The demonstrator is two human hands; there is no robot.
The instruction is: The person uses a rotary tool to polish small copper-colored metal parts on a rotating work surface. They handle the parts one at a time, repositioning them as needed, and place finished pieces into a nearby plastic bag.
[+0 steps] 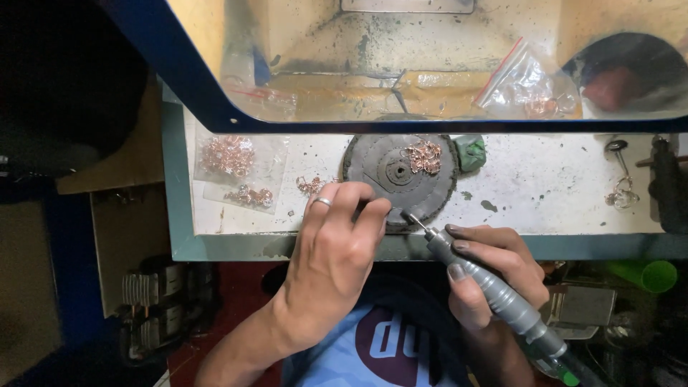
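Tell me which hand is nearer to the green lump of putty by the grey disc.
Right. The right hand, holding the grey rotary tool, sits below the green lump; the left hand lies farther off, down and to its left, at the grey disc.

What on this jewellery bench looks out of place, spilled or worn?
A few copper-coloured rings lie loose on the white bench top, outside the clear bags, just beyond the left hand. The bench top is stained and chipped. Nothing else stands out.

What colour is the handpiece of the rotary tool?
Grey, the pen-shaped rotary tool handpiece in the head view.
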